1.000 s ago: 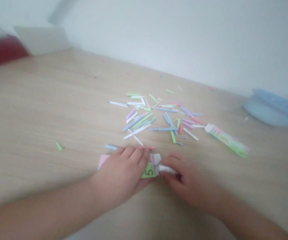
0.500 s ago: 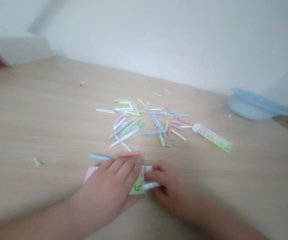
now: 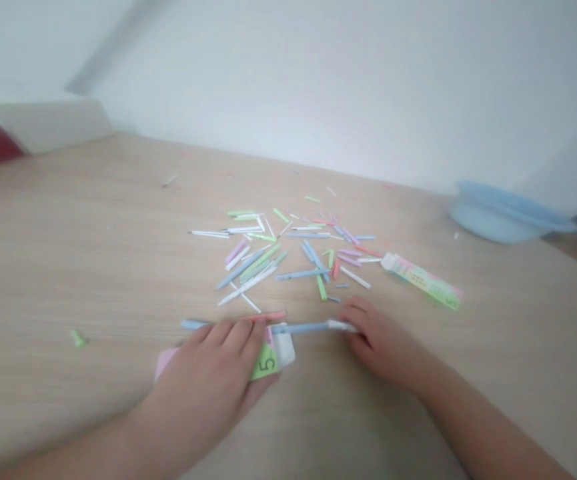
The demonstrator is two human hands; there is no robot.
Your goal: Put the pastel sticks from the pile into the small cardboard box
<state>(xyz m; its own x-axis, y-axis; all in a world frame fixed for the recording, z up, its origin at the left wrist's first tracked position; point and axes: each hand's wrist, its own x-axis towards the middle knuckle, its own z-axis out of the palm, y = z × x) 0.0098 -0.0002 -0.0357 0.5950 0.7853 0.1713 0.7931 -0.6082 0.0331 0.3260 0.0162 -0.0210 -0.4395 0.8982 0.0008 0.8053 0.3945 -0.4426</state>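
Observation:
My left hand (image 3: 205,370) lies flat over a folded paper packet (image 3: 265,357), which has a green panel printed with a black 5, a white end and a pink corner. My right hand (image 3: 381,343) pinches the white tip of a thin blue stick (image 3: 301,328), which runs from the packet's upper edge. A loose blue stick (image 3: 195,324) and a salmon-pink stick (image 3: 265,316) lie just beyond my left fingers. The packet's underside is hidden.
Several loose pastel sticks (image 3: 278,260) lie scattered on the wooden tabletop (image 3: 93,267). A printed pastel box (image 3: 421,281) lies to their right. A pale blue bowl (image 3: 498,213) stands at the far right by the white wall (image 3: 348,100).
My right hand has moved right, away from the packet, and a long blue stick now stretches between them. My left hand stays on the packet. The view has shifted slightly.

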